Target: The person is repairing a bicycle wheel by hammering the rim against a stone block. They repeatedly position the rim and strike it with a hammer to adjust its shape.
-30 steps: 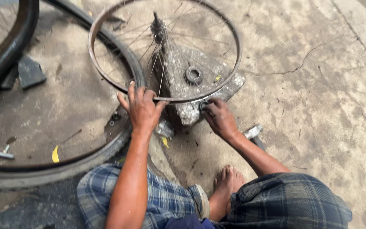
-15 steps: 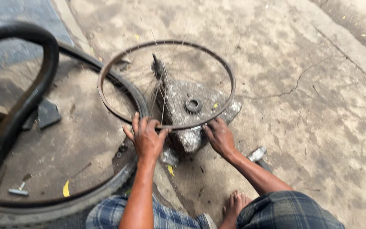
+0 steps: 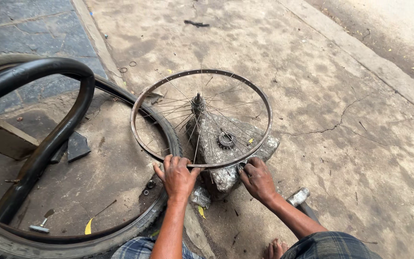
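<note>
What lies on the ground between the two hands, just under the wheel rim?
In the head view, a grey stone lies between the left hand and right hand, beneath the wheel rim.

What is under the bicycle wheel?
A grey stone lies under the spoked wheel rim, with a small sprocket on it. Bare concrete floor shows elsewhere. The stone's underside is hidden.

We are at an open-air roadside bicycle repair spot: a bare spoked metal wheel rim [image 3: 201, 120] lies on cracked concrete ground [image 3: 341, 96], with a black rubber tyre [image 3: 49, 240] and black inner tube [image 3: 58, 129] left of it.
</note>
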